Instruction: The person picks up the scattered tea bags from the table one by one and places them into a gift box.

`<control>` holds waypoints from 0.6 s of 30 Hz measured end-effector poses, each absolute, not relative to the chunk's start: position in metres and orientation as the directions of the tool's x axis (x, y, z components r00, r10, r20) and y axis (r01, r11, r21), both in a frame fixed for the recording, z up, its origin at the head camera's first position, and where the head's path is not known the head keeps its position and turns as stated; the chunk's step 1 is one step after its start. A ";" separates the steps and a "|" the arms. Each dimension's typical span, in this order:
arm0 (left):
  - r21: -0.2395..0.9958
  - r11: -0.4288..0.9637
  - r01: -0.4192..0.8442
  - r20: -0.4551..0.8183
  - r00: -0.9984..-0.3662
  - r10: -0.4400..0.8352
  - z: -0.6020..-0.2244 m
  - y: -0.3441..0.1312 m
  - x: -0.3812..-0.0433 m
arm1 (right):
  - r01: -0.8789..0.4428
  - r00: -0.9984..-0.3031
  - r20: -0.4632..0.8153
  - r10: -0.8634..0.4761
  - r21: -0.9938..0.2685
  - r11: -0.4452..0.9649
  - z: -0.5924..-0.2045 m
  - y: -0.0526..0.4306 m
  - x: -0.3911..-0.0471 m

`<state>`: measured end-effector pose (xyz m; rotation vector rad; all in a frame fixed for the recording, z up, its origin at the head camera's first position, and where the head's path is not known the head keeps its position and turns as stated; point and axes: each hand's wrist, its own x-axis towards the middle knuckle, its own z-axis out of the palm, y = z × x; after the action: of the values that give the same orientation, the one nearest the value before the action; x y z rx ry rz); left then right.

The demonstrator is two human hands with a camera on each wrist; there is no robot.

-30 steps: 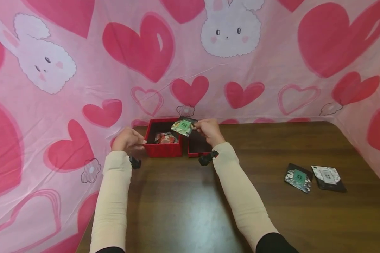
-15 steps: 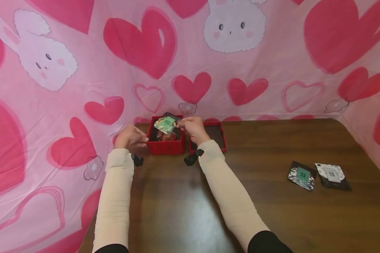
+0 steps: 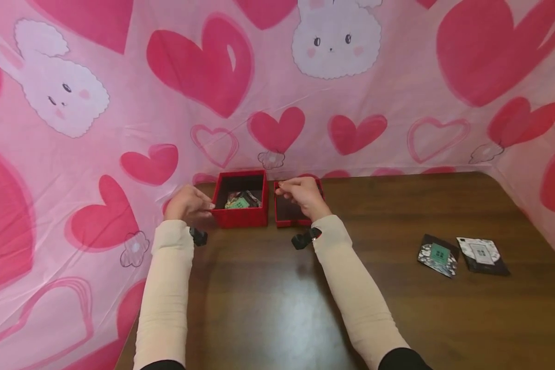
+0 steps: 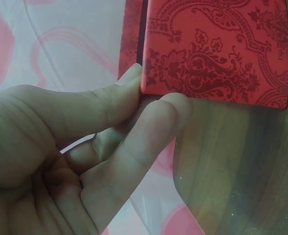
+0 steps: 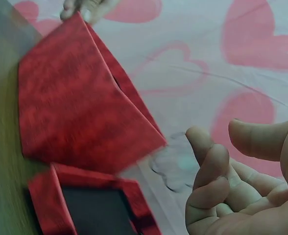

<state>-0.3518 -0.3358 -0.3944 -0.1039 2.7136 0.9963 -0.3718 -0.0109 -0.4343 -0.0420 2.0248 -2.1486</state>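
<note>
A red box (image 3: 241, 218) with a dark inside stands at the back of the table. My left hand (image 3: 188, 202) pinches its near left corner. In the left wrist view, thumb and fingers of the left hand (image 4: 109, 132) meet at that corner of the patterned red box (image 4: 217, 54). Inside lie several small packets, a green-labelled packet (image 3: 238, 203) uppermost. My right hand (image 3: 303, 193) hovers over the shallow red lid (image 3: 292, 223) and holds nothing. In the right wrist view, the right hand (image 5: 242, 181) has thumb and forefinger apart, its other fingers loosely curled.
On the right of the wooden table (image 3: 268, 308) lie a packet with a green label (image 3: 439, 254) and a white-and-black packet (image 3: 482, 255). A pink heart-printed cloth (image 3: 393, 92) hangs behind the box and along the left side.
The right hand carried the green-labelled packet left over the box and let it go inside. It then drew back right, over the lid. The left hand stayed at the box corner.
</note>
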 end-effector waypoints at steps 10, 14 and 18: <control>0.620 0.771 -0.147 -0.271 -0.962 0.035 -0.394 -0.337 -0.351 | 0.145 -0.987 -0.144 -0.071 -0.989 -0.014 -0.445 0.066 -0.353; 0.607 0.784 -0.133 -0.268 -0.962 0.045 -0.393 -0.338 -0.350 | 0.135 -0.989 -0.135 -0.056 -0.991 0.011 -0.449 0.089 -0.349; 0.636 0.754 -0.165 -0.286 -0.958 0.032 -0.393 -0.335 -0.351 | 0.112 -0.994 -0.113 -0.015 -0.992 0.058 -0.449 0.116 -0.342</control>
<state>-0.3508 -0.3347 -0.3928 -0.1040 2.6731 1.0083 -0.3417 0.1157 -0.4494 0.1015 2.2161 -2.0921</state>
